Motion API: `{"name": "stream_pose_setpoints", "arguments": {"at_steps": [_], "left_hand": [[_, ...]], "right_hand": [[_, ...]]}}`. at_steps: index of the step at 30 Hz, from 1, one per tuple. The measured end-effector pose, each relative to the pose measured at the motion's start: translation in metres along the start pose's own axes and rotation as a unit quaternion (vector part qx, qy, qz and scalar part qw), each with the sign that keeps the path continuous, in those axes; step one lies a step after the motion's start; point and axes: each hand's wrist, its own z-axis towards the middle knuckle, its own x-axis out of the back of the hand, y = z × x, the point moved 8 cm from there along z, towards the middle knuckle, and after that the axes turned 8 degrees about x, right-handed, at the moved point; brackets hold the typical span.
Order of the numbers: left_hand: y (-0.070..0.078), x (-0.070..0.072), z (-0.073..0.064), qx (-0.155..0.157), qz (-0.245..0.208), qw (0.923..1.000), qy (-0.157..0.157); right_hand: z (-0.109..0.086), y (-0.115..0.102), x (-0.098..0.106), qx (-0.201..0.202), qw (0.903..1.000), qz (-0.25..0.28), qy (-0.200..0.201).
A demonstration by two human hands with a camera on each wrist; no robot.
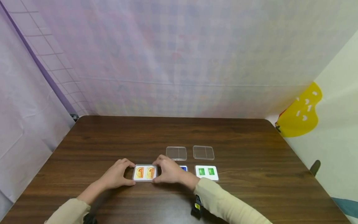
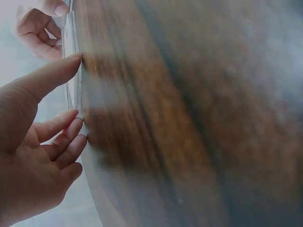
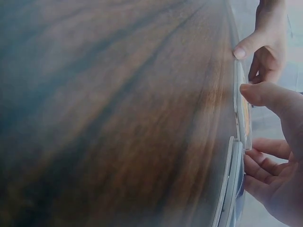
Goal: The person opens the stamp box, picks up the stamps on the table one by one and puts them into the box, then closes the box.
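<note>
A flat clear plastic case (image 1: 145, 173) with a white face and two orange pictures lies on the brown table, between both hands. My left hand (image 1: 117, 175) holds its left end, thumb at the near corner and fingertips at the far one. At the right end my right hand (image 1: 171, 171) grips it the same way, with thumb and fingers spread across the near and far corners. Seen edge-on in the left wrist view, the case (image 2: 72, 90) shows clear layers. Under my right hand, a second case with a blue picture (image 1: 183, 168) is mostly hidden.
Two clear plastic lids (image 1: 176, 153) (image 1: 203, 152) lie side by side farther back. A white case with two green pictures (image 1: 206, 173) sits right of my right hand, close to the sleeve. The wooden table (image 1: 134, 133) ends at a hanging patterned cloth (image 1: 179, 62).
</note>
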Motion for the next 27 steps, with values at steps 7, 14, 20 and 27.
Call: {"name": "stream_pose_setpoints", "arguments": {"at_steps": [7,14,20,27], "left_hand": [[0.0002,-0.0004,0.0,-0.003,0.006,0.9999,0.007],[0.0015,-0.0011,0.0008,-0.004,0.021,0.9997,0.008],[0.0035,-0.0008,0.0013,-0.003,0.033,0.9994,0.007],[0.0049,-0.0011,0.0006,-0.002,0.03,0.9995,0.006]], "right_hand": [[0.0021,0.0003,-0.0009,-0.008,0.9998,-0.011,-0.013],[0.0037,0.0018,-0.0027,-0.017,0.9994,-0.016,-0.024],[0.0059,0.0018,-0.0038,-0.021,0.9984,-0.036,-0.038],[0.0074,-0.0003,-0.0036,-0.014,0.9973,-0.056,-0.046]]}}
